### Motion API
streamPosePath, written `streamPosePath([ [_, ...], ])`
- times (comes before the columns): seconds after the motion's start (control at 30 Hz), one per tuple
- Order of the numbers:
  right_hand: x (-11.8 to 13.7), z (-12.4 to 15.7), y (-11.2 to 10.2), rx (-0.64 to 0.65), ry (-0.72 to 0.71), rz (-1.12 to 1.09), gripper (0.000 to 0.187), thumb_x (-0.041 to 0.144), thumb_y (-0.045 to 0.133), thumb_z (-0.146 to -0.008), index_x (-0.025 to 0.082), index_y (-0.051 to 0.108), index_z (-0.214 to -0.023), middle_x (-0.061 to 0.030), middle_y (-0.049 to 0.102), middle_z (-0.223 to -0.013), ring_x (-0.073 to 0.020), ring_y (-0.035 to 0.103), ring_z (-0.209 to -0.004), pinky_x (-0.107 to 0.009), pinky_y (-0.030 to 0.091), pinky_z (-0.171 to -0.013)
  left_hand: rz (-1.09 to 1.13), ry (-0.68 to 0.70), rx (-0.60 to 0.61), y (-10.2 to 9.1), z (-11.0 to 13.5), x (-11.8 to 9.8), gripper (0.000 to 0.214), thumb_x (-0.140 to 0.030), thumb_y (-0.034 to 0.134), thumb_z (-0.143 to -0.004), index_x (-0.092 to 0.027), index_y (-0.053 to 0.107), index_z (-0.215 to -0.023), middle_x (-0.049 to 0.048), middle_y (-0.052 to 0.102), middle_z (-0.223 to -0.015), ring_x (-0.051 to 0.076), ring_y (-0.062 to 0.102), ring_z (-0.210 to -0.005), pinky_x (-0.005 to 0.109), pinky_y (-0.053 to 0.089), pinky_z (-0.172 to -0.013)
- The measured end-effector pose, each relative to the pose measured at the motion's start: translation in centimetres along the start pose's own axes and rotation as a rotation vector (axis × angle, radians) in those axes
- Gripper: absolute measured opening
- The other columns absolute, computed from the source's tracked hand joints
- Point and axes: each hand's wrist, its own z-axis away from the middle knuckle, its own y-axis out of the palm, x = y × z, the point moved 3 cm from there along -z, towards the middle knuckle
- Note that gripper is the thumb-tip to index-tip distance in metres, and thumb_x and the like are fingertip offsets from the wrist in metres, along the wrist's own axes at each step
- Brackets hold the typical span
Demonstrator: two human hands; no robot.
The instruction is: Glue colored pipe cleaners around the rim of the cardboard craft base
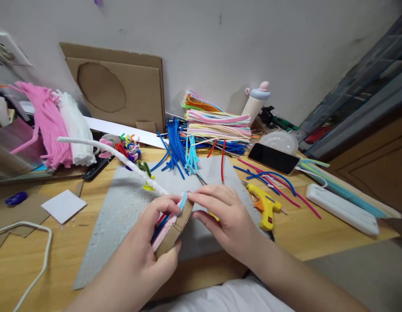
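Observation:
My left hand (139,242) is wrapped round a small cardboard piece (175,236) whose side is covered with pink, blue and red pipe cleaners. At its far end a light blue strip (182,203) runs along the edge. The fingertips of my right hand (225,214) press on that same end, index finger and thumb bent close to the cardboard. A long white fuzzy stem (123,159) slants up to the left from behind my left fingers; whether it joins the cardboard is hidden. Beneath both hands lies a grey cutting mat (105,242).
A yellow glue gun (267,206) and loose pipe cleaners (279,186) lie right of the mat, near a phone (274,158) and white power strip (342,208). Pipe cleaner bundles (217,123) stand behind. Left are pink bundles (51,125), white card (63,206) and a cable (48,242).

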Motion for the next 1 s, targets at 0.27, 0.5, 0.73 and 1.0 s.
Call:
streamPosePath([
  [0.27, 0.6, 0.4, -0.1, 0.008, -0.193, -0.032, 0.039, 0.011, 0.049, -0.092, 0.031, 0.054, -0.125, -0.0050, 0.071, -0.095, -0.0227, 0.063, -0.086, -0.040, 0.044, -0.074, -0.003, 0.044, -0.021, 0.0, 0.0, 0.0, 0.041, -0.015, 0.053, -0.078, -0.031, 0.044, -0.115, 0.0055, 0.047, -0.139, 0.023, 0.051, -0.124, 0.038, 0.044, -0.103],
  [0.5, -0.2, 0.6, -0.7, -0.123, 0.155, -0.654, 0.011, 0.023, 0.048, -0.096, 0.025, 0.058, -0.091, -0.0005, 0.055, -0.076, -0.0155, 0.055, -0.071, -0.030, 0.046, -0.065, 0.002, 0.028, -0.015, -0.1, 0.0, 0.0, 0.043, -0.014, 0.051, -0.078, -0.032, 0.042, -0.116, 0.0041, 0.048, -0.137, 0.022, 0.047, -0.130, 0.040, 0.040, -0.106],
  [0.73, -0.5, -0.3, 0.3, 0.003, 0.068, -0.400, 0.031, 0.026, 0.064, -0.089, 0.026, 0.062, -0.119, -0.0075, 0.063, -0.110, -0.0217, 0.059, -0.103, -0.038, 0.048, -0.090, 0.002, 0.023, 0.011, -0.1, -0.3, -0.4, 0.038, -0.014, 0.051, -0.079, -0.030, 0.042, -0.113, 0.0049, 0.048, -0.136, 0.021, 0.051, -0.123, 0.038, 0.044, -0.102],
  [1.0, 0.1, -0.2, 0.1, -0.062, -0.058, -0.322, 0.014, 0.012, 0.057, -0.090, 0.023, 0.065, -0.094, -0.0052, 0.065, -0.089, -0.0171, 0.062, -0.084, -0.030, 0.051, -0.074, -0.003, 0.027, 0.029, 0.2, 0.1, 0.1, 0.043, -0.014, 0.051, -0.079, -0.033, 0.040, -0.116, 0.0038, 0.044, -0.140, 0.021, 0.047, -0.129, 0.038, 0.041, -0.105],
])
